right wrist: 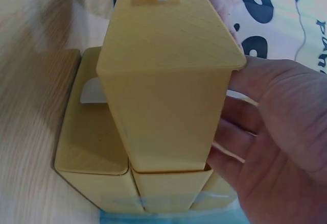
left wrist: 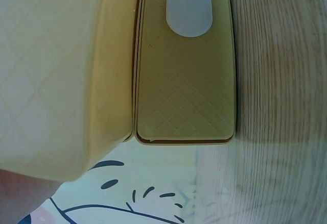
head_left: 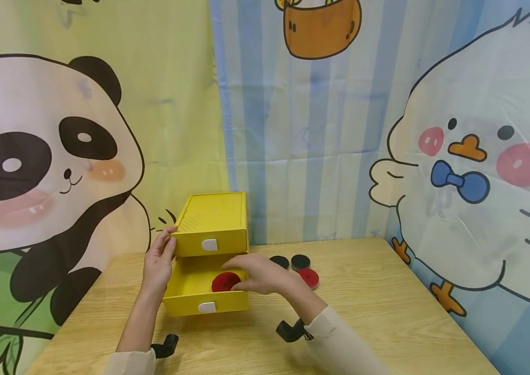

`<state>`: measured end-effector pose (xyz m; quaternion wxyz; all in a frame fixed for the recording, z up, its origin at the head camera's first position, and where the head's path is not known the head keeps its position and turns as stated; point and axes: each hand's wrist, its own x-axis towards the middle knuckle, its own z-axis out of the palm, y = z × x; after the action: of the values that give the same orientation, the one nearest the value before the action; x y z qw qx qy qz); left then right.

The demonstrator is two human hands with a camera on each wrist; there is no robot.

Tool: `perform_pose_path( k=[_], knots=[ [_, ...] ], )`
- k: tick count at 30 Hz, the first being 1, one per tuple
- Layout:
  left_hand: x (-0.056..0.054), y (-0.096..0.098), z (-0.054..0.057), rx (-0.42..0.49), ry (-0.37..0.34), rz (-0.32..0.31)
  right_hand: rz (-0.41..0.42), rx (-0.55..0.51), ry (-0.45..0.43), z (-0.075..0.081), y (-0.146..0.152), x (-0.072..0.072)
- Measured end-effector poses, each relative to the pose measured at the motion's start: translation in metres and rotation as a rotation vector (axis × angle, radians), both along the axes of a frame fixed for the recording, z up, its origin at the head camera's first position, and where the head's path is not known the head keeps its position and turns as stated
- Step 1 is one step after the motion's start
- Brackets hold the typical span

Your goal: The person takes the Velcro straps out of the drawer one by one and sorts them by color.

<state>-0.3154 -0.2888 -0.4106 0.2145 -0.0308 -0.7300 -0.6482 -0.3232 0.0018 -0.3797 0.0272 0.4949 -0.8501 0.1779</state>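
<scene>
A yellow drawer cabinet has a drawer with a white tab pulled out below its top drawer. Inside lies a red flat coiled roll. My right hand reaches over the drawer's right side, fingers loosely bent and thumb close beside the roll. In the right wrist view, the right hand is alongside the protruding drawer, its fingers partly hidden behind it. My left hand rests against the cabinet's upper left front corner, fingertips at the edge; the left wrist view barely shows it.
Two black rolls and another red roll lie on the wooden table, right of the cabinet. A shut bottom drawer sits below the pulled-out one. A printed curtain hangs behind.
</scene>
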Motion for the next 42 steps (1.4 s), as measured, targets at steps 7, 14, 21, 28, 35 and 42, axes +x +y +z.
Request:
perform_pose_path(
  k=[7, 14, 21, 28, 35, 42],
  knots=[
    [0.000, 0.000, 0.000, 0.012, -0.009, -0.003, 0.022, 0.139, 0.055, -0.002, -0.018, -0.012],
    [-0.001, 0.000, 0.000, 0.013, 0.004, -0.002, -0.023, 0.196, 0.072, 0.001, -0.027, -0.013],
    [-0.001, 0.001, 0.000, 0.008, 0.003, 0.004, -0.040, 0.229, 0.096, 0.002, -0.029, -0.012],
    [0.001, 0.000, 0.002, 0.005, 0.011, -0.002, -0.053, 0.218, 0.090, -0.001, -0.031, -0.012],
    [0.001, 0.000, 0.003, 0.008, 0.005, 0.001, -0.053, 0.197, 0.073, -0.005, -0.032, -0.012],
    [0.001, 0.002, 0.003, 0.016, -0.019, 0.010, -0.005, 0.160, 0.101, -0.004, -0.028, -0.011]
  ],
)
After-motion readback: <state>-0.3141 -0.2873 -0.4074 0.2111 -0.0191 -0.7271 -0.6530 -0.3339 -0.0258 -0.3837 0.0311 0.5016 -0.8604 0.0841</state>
